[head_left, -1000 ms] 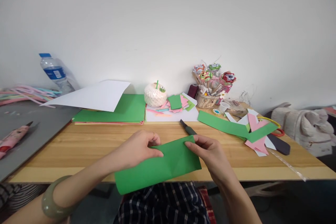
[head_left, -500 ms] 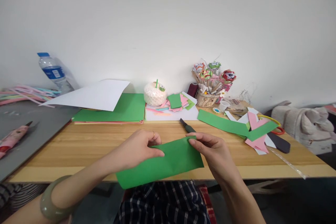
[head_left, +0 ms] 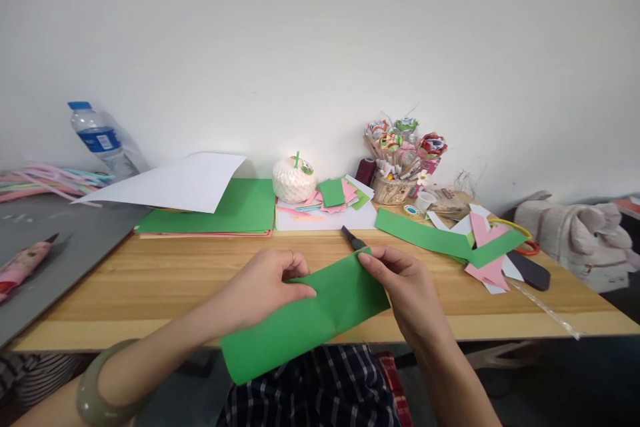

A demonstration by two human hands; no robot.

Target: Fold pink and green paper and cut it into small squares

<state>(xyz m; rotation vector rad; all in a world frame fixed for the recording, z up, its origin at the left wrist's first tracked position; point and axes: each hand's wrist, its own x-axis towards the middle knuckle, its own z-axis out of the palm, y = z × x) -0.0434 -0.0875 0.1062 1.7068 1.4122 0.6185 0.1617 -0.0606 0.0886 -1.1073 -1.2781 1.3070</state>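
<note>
A strip of green paper [head_left: 310,317] is held between my two hands over the table's front edge, slanting down to the left. My left hand [head_left: 275,283], with a ring on one finger, pinches its upper edge near the middle. At the paper's top right corner, my right hand [head_left: 397,277] grips it between thumb and fingers. Just behind the paper lies a dark cutter or pen-like tool [head_left: 354,239], its near end hidden by the paper.
Beyond my hands are stacked coloured sheets [head_left: 250,203], a white fruit-shaped object [head_left: 294,180], small paper pieces [head_left: 333,192] and a basket of paper flowers [head_left: 393,188]. Paper scraps [head_left: 487,230] lie right; a bottle [head_left: 103,140] and grey mat [head_left: 65,240] are left.
The green paper has tilted, its left end lower and its right corner slightly higher. My right hand has risen a little with that corner. Both hands keep hold of it.
</note>
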